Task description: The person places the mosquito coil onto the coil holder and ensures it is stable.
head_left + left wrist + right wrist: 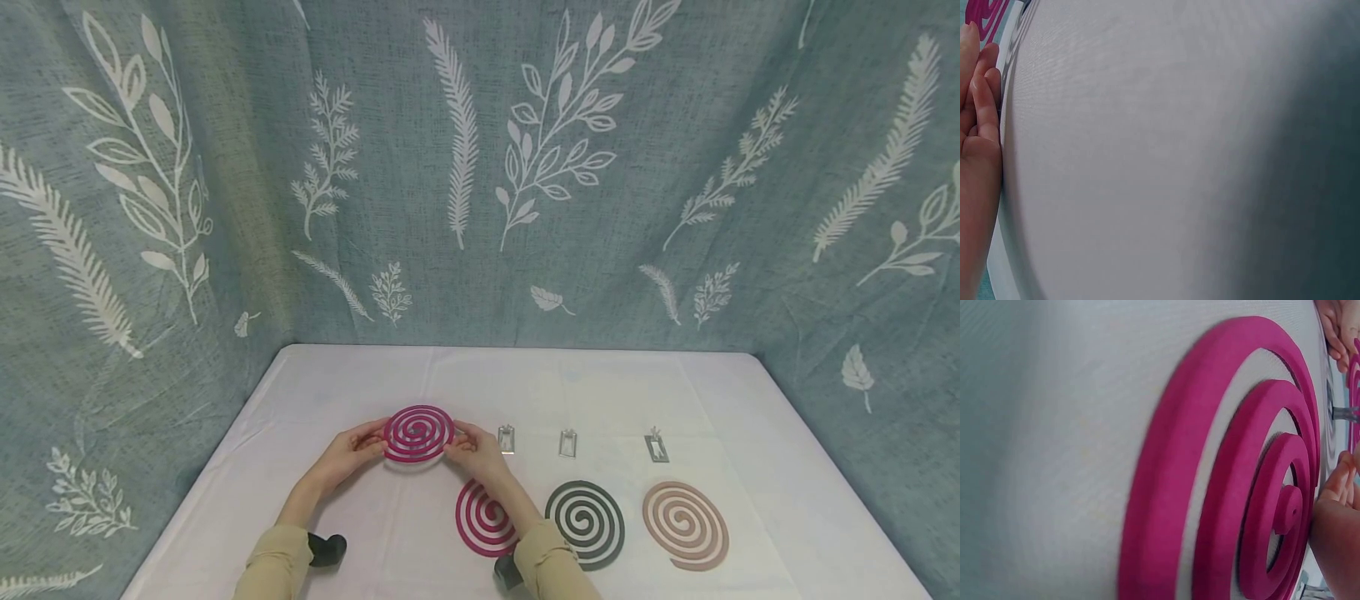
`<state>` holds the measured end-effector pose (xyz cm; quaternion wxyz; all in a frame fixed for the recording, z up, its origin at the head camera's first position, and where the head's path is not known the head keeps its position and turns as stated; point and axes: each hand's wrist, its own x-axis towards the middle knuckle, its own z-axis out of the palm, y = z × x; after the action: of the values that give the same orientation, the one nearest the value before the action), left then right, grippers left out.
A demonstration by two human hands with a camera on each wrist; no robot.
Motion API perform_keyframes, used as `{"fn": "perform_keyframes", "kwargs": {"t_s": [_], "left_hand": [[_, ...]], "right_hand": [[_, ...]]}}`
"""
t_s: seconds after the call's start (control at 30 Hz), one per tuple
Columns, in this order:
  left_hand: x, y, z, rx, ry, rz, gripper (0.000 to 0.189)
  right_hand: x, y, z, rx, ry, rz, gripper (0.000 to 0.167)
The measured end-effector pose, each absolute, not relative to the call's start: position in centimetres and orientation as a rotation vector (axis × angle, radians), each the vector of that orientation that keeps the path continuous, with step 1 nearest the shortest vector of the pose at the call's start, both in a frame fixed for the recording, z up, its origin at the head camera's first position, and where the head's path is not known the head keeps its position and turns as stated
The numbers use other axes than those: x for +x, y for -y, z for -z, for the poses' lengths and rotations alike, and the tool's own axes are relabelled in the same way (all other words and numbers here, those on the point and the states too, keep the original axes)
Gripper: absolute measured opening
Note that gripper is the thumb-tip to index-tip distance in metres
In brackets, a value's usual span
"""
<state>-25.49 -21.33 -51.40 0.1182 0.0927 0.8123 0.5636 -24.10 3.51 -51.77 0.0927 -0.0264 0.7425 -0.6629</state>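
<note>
A magenta mosquito coil (418, 433) is raised slightly above the white table in the head view, its flat spiral facing the camera. My left hand (347, 457) pinches its left edge between thumb and fingers. On the opposite edge, my right hand (480, 454) pinches it the same way. The left wrist view catches only part of the held coil (986, 17) at its top corner. Below the held coil, a metal stand (1344, 413) shows in the right wrist view. A second magenta coil (483, 518) lies flat under my right forearm.
A dark green coil (584, 525) and a brown coil (686, 525) lie to the right. Behind them are three small metal stands, a left one (506, 439), a middle one (567, 443) and a right one (657, 447). A blue-grey leaf-patterned curtain (480, 167) surrounds the table.
</note>
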Motion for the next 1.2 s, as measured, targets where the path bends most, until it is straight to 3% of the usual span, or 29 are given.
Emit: {"fn": "perform_keyframes", "kwargs": {"t_s": [0.83, 1.2], "left_hand": [[-25.5, 21.4, 51.4, 0.284, -2.381, -1.640, 0.057], [-25.4, 21.4, 51.5, 0.274, -2.376, -1.640, 0.056]], "right_hand": [[-23.5, -3.5, 50.7, -0.084, -2.240, 1.942, 0.049], [-24.1, -3.5, 51.9, -0.063, -2.240, 1.923, 0.051]]}}
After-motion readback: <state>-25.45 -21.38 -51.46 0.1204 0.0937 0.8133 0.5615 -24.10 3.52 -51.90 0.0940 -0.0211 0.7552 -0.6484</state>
